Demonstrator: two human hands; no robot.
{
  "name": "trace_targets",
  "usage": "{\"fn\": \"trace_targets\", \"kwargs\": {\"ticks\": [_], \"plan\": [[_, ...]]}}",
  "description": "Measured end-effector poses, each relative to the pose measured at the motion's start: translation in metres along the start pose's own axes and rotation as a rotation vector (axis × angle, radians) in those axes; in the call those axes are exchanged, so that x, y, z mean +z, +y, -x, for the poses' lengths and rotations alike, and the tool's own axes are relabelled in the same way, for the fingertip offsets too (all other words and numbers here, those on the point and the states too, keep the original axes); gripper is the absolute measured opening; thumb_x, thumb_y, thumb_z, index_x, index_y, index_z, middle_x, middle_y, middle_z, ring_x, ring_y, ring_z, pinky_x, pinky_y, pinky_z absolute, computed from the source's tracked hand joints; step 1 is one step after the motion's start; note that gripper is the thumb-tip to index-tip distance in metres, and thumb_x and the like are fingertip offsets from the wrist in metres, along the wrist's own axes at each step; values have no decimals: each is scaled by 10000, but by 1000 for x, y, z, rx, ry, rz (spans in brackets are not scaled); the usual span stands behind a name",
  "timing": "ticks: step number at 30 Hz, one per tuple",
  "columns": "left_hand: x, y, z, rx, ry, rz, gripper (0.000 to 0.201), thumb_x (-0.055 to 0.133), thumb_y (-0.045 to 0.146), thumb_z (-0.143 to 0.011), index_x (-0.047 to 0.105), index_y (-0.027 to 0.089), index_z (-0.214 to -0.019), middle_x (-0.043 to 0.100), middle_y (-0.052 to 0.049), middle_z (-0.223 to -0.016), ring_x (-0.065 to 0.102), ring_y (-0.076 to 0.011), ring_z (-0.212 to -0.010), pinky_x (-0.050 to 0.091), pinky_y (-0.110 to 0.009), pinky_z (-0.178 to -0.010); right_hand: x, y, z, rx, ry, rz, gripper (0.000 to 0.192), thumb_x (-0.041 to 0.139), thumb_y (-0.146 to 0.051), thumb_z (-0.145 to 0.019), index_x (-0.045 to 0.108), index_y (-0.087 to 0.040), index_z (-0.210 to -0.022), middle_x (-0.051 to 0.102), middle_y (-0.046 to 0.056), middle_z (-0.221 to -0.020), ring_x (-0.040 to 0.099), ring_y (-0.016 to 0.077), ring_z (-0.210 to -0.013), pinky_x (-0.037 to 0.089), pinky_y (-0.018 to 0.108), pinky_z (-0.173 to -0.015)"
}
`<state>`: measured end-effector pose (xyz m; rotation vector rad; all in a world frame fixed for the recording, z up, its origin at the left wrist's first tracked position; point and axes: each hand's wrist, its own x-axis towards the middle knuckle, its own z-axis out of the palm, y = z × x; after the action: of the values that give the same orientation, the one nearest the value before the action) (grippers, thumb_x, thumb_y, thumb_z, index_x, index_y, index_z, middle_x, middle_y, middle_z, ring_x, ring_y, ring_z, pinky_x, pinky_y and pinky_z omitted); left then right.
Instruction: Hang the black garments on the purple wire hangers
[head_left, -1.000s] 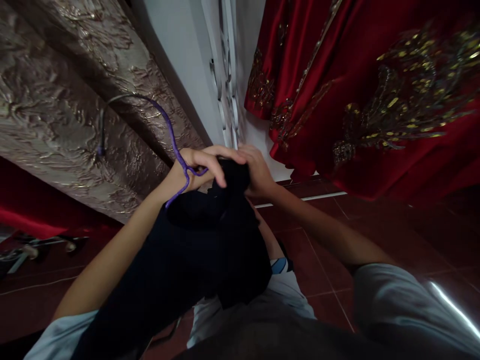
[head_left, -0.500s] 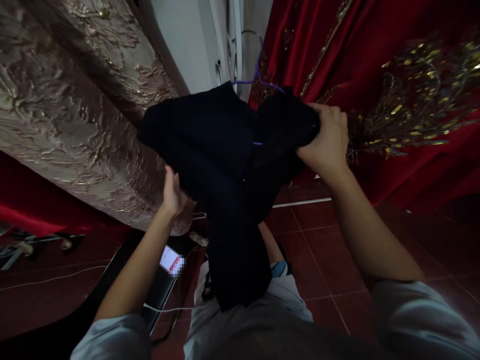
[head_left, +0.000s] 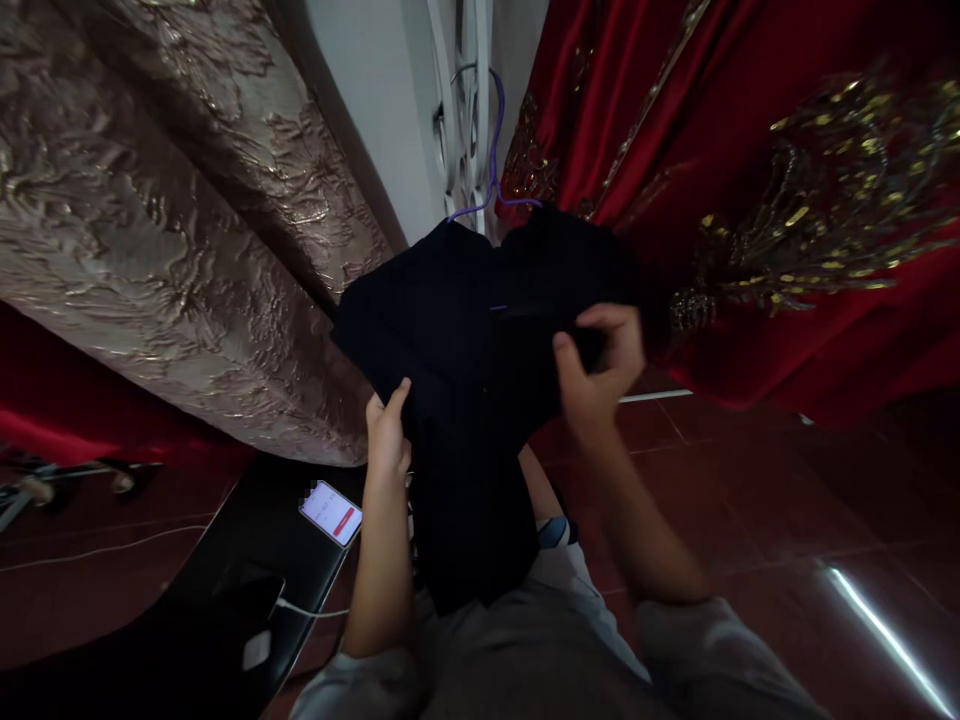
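Observation:
A dark navy garment (head_left: 465, 330) hangs on a purple hanger (head_left: 491, 150) whose hook rises in front of a white grille. My left hand (head_left: 388, 432) grips the garment's lower left edge. My right hand (head_left: 600, 368) pinches the fabric at its right side, below the shoulder. The cloth drapes down between my arms to my lap.
A beige embossed curtain (head_left: 150, 230) fills the left. Red fabric with gold embroidery (head_left: 750, 200) hangs on the right. A black seat (head_left: 225, 590) at lower left holds a lit phone (head_left: 331, 512) and a white cable. The floor is dark red tile (head_left: 750, 500).
The garment, first bunched low in both hands with the hanger off to the left, now hangs spread on the hanger. My right hand dropped from the shoulder to the side; my left took the lower edge.

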<state>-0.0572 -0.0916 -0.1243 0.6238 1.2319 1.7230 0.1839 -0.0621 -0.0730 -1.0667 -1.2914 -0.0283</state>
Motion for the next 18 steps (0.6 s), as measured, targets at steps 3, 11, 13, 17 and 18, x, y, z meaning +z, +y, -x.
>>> {"fn": "trace_targets", "kwargs": {"ticks": [3, 11, 13, 17, 18], "plan": [[7, -3, 15, 26, 41, 61, 362, 864, 306, -740, 763, 162, -1056, 762, -113, -1144, 688, -267, -1187, 524, -384, -1108, 54, 5, 56, 542, -158, -292, 285, 646, -428, -828, 480, -212, -911, 513, -1, -822, 545, 146, -765, 454, 291, -725], [4, 3, 31, -27, 52, 52, 385, 894, 334, -709, 761, 165, -1028, 782, -106, -1079, 734, -263, -1080, 607, -343, -953, 79, 29, 118, 888, -513, -383, 395, 616, -563, -835, 559, -185, -734, 549, -9, -643, 498, 116, -595, 391, 244, -609], [4, 3, 34, -70, 18, 41, 390, 909, 339, -689, 758, 170, -1007, 784, -104, -1070, 742, -274, -1062, 611, -367, -955, 72, 31, 113, 898, -554, -372, 445, 565, -606, -874, 593, -180, -749, 591, 12, -662, 527, 124, -611, 408, 243, -630], [2, 1, 38, -139, -95, -3, 416, 921, 366, -676, 744, 165, -994, 781, -114, -1068, 738, -300, -1072, 593, -421, -1003, 71, 35, 100, 929, -683, -258, 418, 587, -550, -873, 599, -182, -674, 600, 28, -619, 529, 134, -579, 380, 247, -596], [1, 0, 37, -131, -104, -18, 421, 915, 373, -686, 740, 162, -1005, 778, -119, -1073, 732, -305, -1089, 585, -427, -1015, 71, 36, 100, 934, -697, -242, 391, 590, -510, -870, 595, -183, -655, 601, 27, -613, 526, 133, -570, 377, 247, -592]]}}
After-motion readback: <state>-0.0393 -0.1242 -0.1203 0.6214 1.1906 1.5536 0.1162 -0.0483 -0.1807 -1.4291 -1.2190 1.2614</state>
